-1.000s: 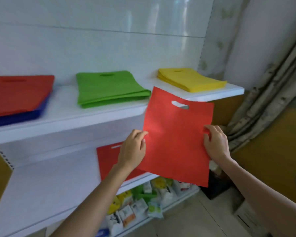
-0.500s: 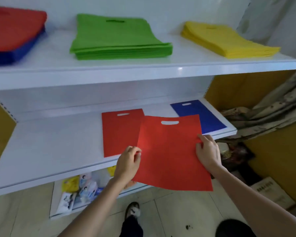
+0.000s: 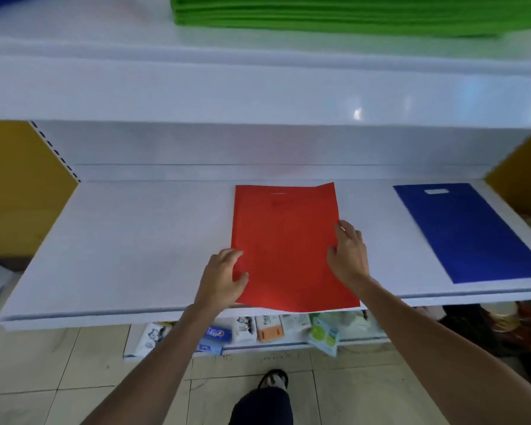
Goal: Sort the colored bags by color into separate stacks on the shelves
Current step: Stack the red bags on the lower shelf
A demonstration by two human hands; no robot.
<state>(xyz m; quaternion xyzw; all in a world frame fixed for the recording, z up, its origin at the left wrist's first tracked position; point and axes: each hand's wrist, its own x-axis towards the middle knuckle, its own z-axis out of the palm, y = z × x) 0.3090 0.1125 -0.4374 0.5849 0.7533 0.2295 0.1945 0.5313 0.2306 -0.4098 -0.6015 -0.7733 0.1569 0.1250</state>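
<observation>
**A:** Item in hand?

**B:** One flat red fabric bag (image 3: 288, 250), cut-out handle at the far end. Location: white middle shelf (image 3: 129, 240), centre, lying flat. Its near edge overhangs the shelf lip and its far right corner is slightly lifted.

**A:** Hands?

**B:** Left hand (image 3: 224, 276) pinches the bag's left edge, thumb on top. Right hand (image 3: 348, 256) grips the right edge likewise.

**A:** Other stock?

**B:** One flat blue fabric bag (image 3: 469, 234), same shelf, far right, well apart from the red. Stack of folded green fabric bags (image 3: 334, 13) on the white upper shelf (image 3: 258, 87). Small printed packets (image 3: 267, 326) on the bottom shelf, not task stock.

**A:** Step?

**B:** Judged: setting the red bag down at the red position. Whether another red bag lies beneath cannot be told.

**A:** Next move calls for?

**B:** Probably pushing the bag farther in until its near edge clears the lip, squaring it, flattening the corner, then letting go with both hands.
</observation>
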